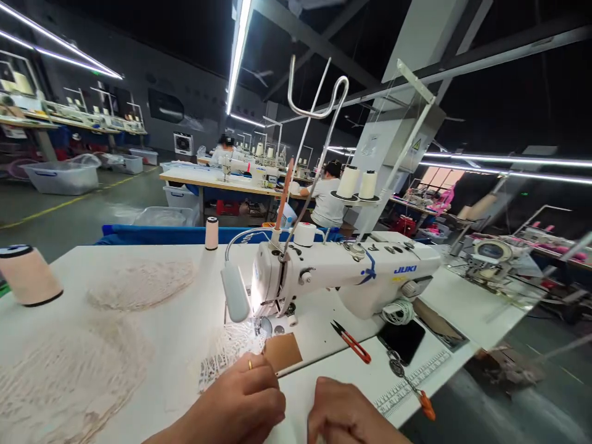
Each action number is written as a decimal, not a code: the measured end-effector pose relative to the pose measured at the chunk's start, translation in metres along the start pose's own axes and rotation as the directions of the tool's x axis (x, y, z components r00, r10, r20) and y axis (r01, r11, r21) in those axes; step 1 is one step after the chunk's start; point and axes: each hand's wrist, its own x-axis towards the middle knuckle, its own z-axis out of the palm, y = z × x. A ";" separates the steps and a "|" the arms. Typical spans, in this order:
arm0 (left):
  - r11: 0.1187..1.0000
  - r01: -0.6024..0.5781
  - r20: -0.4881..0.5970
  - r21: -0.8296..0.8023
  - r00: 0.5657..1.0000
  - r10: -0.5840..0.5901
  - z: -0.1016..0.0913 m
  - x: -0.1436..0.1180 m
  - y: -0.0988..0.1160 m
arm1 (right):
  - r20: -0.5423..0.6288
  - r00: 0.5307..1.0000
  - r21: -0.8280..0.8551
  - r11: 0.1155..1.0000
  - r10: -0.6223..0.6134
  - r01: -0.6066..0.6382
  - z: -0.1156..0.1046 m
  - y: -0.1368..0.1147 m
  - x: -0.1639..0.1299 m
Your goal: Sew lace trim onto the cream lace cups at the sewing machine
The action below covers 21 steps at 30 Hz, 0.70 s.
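Observation:
A white JUKI sewing machine (324, 265) stands before me, its lamp (235, 293) lighting the needle area. White lace (222, 354) lies at the presser foot and spreads left over the table. My left hand (252, 394), with a ring on one finger, is closed just in front of this lace and a brown card (283, 351). To its right, near the table's front edge, my right hand (345, 410) is curled closed. The insides of both hands are hidden, so what they grip cannot be seen.
Lace pieces (143, 283) lie on the left of the table by a large peach thread cone (30, 274). Red-handled thread snips (351, 342), a black phone (402, 339) and a clear ruler (411, 382) lie on the right. Co-workers sit at machines beyond.

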 end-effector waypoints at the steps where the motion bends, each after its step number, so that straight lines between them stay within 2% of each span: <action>1: 1.000 0.012 -0.043 0.024 0.999 -0.011 0.004 0.000 -0.003 | -0.065 0.998 -0.039 0.999 0.027 -0.029 -0.007 0.006 -0.003; 3: 0.994 0.064 -0.135 0.085 0.989 -0.052 0.011 -0.001 -0.010 | -0.260 0.962 -0.206 0.968 0.086 -0.142 -0.020 0.025 -0.005; 5: 0.980 0.147 -0.186 0.132 0.975 -0.121 0.015 -0.002 -0.015 | -0.423 0.902 -0.440 0.853 0.081 -0.283 -0.031 0.051 -0.005; 8: 0.954 0.255 -0.191 0.156 0.956 -0.224 0.013 -0.003 -0.019 | -0.465 0.880 -0.459 0.822 0.101 -0.337 -0.036 0.083 -0.005; 10: 0.940 0.298 -0.186 0.167 0.946 -0.267 0.012 -0.004 -0.022 | -0.473 0.874 -0.445 0.827 0.108 -0.343 -0.033 0.086 -0.004; 13: 0.931 0.322 -0.172 0.172 0.940 -0.294 0.012 -0.005 -0.025 | -0.415 0.895 -0.368 0.870 0.162 -0.328 -0.022 0.058 0.000; 15: 0.930 0.321 -0.164 0.176 0.942 -0.294 0.013 -0.006 -0.026 | -0.271 0.925 -0.199 0.925 0.265 -0.323 -0.013 0.028 0.006; 16: 0.930 0.323 -0.160 0.178 0.942 -0.297 0.013 -0.006 -0.026 | -0.226 0.942 -0.182 0.940 0.247 -0.290 -0.007 0.014 0.010; 18: 0.927 0.329 -0.159 0.178 0.940 -0.303 0.014 -0.006 -0.026 | -0.154 0.973 -0.257 0.944 0.173 -0.208 0.004 -0.008 0.022; 21: 0.924 0.339 -0.165 0.176 0.936 -0.312 0.014 -0.006 -0.025 | -0.137 0.987 -0.407 0.903 0.085 -0.135 0.020 -0.022 0.042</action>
